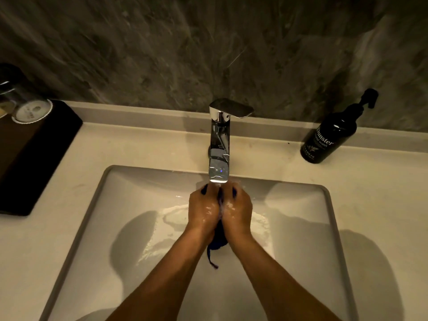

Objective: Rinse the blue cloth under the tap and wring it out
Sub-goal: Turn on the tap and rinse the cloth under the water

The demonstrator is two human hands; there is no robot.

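Observation:
A dark blue cloth (pixel 218 240) is bunched between my two hands over the white sink (pixel 97 195). My left hand (pixel 203 210) and my right hand (pixel 236 209) press together around it, both wet, just below the spout of the chrome tap (pixel 218 144). Water runs from the spout onto my hands and the cloth. Most of the cloth is hidden; a lump and a thin tail hang down between my wrists, and small bits show at my fingertips.
A black hand wash pump bottle (pixel 331 135) stands on the pale counter at the back right. At the left lies a black tray (pixel 30 158) with a capped glass (pixel 27 107). A dark marbled wall rises behind the tap.

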